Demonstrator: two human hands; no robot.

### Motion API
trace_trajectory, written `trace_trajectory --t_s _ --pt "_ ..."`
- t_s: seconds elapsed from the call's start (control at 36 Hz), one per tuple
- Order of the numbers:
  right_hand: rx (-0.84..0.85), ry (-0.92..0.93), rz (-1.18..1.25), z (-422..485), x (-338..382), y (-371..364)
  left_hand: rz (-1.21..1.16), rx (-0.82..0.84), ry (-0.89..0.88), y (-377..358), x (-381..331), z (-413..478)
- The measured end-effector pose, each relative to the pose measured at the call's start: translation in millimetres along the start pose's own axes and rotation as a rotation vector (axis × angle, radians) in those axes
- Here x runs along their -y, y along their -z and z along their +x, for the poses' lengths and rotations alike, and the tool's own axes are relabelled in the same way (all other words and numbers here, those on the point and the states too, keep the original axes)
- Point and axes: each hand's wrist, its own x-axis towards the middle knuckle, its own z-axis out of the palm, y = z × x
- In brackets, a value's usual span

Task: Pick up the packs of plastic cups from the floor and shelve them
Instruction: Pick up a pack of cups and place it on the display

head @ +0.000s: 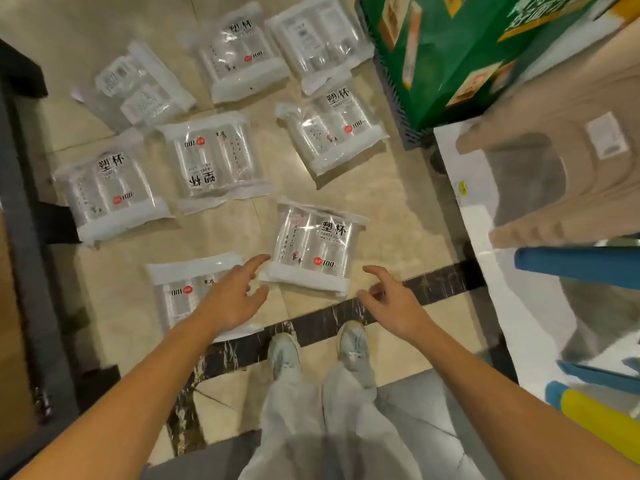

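Note:
Several clear packs of plastic cups with white ends lie scattered on the beige tile floor. The nearest pack (pixel 313 249) lies just ahead of my feet. My left hand (pixel 232 295) reaches toward its lower left corner with fingers spread, the fingertips close to the pack. My right hand (pixel 389 295) hovers at its lower right, fingers relaxed and apart from it. Neither hand holds anything. Another pack (pixel 180 292) lies partly under my left forearm. More packs lie further out, such as one at the middle (pixel 214 161) and one at the left (pixel 107 194).
A green carton (pixel 446 53) stands at the upper right. Beige plastic stools (pixel 568 161) and blue and yellow items (pixel 588 268) fill the white shelf (pixel 502 306) on the right. A dark shelf frame (pixel 24 237) runs along the left. My shoes (pixel 284 355) stand on a dark marble strip.

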Motion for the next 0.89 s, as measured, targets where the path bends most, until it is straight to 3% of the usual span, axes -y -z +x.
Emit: trace_trajectory --t_s 0.14,0.28,0.44,0.53,0.64,0.89 --pt "-0.005 -0.001 -0.015 127 -63 -55 0.026 0.031 -0.006 -70 66 115" --pt "-0.041 0.048 -0.023 235 -132 -98 0.035 -0.067 0.000 -125 123 223" --pt "-0.036 0.180 0.063 301 -173 -134 -0.083 -0.096 -0.076 -170 159 295" --pt "-0.083 0.181 0.109 301 -172 -138 -0.102 -0.162 -0.050 -169 158 291" --pt "-0.080 0.195 0.120 266 -142 -112 -0.130 -0.133 -0.006 -141 140 251" --pt "-0.026 0.276 0.055 102 35 16 -0.267 -0.291 0.038 8 13 66"
